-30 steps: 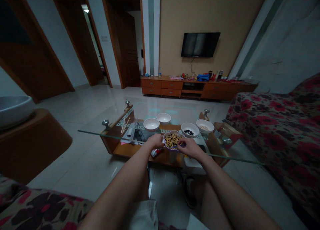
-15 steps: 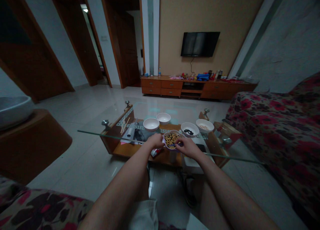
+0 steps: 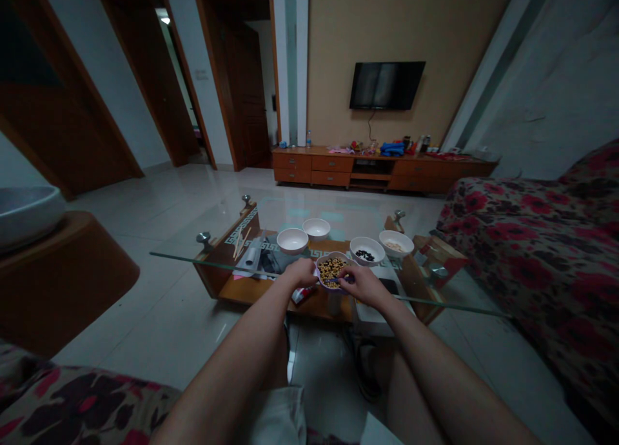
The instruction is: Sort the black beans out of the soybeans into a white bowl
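Observation:
A light purple-rimmed bowl (image 3: 319, 282) holds a mix of yellowish and black bean-like pieces (image 3: 333, 267). My left hand (image 3: 304, 273) is closed on the bowl's left edge. On the other side, my right hand (image 3: 358, 284) pinches a small dark blue or purple spoon (image 3: 333, 280), whose far end lies among the pieces. Just beyond, a white bowl with black pieces (image 3: 366, 250) stands on the glass table, and a white bowl with pale pieces (image 3: 396, 244) is to its right. Two more white bowls (image 3: 292, 240) stand at the back left, with no contents visible.
The glass tabletop (image 3: 193, 260) rests on a wooden base with metal knobs. Chopsticks (image 3: 242, 244) and papers show around its left part. A flowered sofa (image 3: 522, 238) is on the right. Far back, a wooden cabinet (image 3: 333, 164) stands below a television (image 3: 387, 85).

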Motion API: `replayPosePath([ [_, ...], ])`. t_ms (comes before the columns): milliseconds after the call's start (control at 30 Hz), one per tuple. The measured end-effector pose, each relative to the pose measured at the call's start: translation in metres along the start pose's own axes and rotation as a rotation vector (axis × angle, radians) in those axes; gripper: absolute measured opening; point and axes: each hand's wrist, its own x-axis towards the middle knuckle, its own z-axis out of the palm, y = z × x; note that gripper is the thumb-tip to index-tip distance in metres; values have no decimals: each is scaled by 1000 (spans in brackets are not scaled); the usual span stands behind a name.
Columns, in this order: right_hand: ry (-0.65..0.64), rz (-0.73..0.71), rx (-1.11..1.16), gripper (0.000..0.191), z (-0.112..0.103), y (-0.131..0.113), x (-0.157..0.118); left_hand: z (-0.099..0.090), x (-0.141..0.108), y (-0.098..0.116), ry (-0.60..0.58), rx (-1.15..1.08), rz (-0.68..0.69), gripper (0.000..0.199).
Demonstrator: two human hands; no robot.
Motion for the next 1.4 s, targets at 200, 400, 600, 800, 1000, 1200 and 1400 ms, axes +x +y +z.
replayPosePath([
  [200, 2, 9, -19, 17, 1, 0, 0, -2, -2, 2, 9, -9, 9, 29],
  [400, -5, 7, -7, 14, 1, -1, 0, 0, 0, 1, 12, -19, 6, 31],
  [600, -5, -23, -8, 16, 0, -2, 0, 0, -1, 0, 10, -9, 15, 30],
  [800, -3, -15, -3, 16, 3, 2, 0, -1, -1, 1, 13, -39, 1, 29],
  [1000, 10, 2, -10, 17, 2, 1, 0, -3, -3, 2, 10, -19, 5, 28],
  [1200, 19, 20, 7, 19, -1, 1, -1, -1, -2, 2, 12, -33, -4, 30],
  [1400, 95, 60, 7, 21, -6, 4, -2, 1, -1, -1, 22, -29, 23, 31],
])
